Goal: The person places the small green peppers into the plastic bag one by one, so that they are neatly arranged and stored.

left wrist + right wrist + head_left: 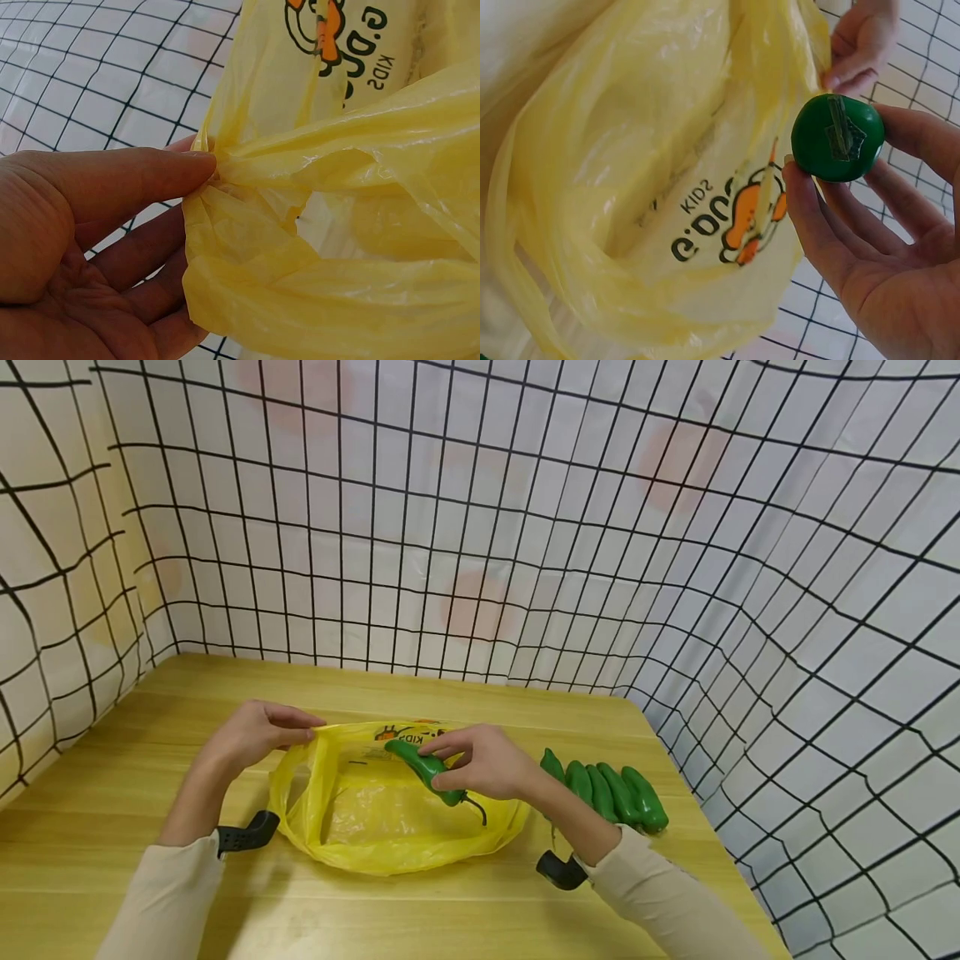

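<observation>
A yellow plastic bag (397, 852) lies on the table with its mouth spread wide, and a printed logo shows on its far side. My left hand (258, 735) pinches the bag's left rim between thumb and fingers, seen close in the left wrist view at the gathered plastic (232, 217). Over the bag's opening, my right hand (487, 760) holds a green pepper (423, 767), its stem pointing toward me and to the right. In the right wrist view the pepper (832, 161) appears stem end on, gripped between thumb and fingers.
Several green peppers (618, 797) lie side by side in a row on the wooden table (360, 914), right of the bag and beyond the right forearm. A white wall with black grid lines (420, 527) encloses the table at the back and both sides.
</observation>
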{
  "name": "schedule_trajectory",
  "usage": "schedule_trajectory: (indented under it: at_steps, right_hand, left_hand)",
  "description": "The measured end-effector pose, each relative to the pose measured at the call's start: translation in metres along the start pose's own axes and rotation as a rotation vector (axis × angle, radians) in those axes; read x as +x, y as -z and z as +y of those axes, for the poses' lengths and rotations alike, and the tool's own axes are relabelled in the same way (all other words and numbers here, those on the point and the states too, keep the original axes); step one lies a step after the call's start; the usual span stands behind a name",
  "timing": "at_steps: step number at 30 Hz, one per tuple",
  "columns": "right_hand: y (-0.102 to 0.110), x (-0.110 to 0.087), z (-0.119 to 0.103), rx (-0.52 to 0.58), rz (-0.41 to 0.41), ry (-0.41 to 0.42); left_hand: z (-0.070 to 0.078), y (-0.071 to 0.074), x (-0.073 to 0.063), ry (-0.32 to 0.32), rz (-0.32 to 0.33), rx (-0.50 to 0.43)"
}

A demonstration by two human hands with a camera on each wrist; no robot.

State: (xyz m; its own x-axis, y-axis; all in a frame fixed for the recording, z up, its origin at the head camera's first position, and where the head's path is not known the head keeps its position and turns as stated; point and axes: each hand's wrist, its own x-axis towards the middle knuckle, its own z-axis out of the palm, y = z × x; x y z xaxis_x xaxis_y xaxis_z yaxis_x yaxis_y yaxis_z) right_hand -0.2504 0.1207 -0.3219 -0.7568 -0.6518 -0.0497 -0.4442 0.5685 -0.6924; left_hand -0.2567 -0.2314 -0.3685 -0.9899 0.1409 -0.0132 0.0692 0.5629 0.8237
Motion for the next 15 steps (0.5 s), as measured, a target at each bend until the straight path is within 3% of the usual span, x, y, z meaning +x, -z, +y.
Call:
schedule_trajectory:
  at_steps: [15]
  right_hand:
    - [-0.038, 0.029, 0.005, -0.053, 0.040, -0.014]
  left_hand:
    - [-0.001, -0.002, 0.002, 0.003, -0.004, 0.018]
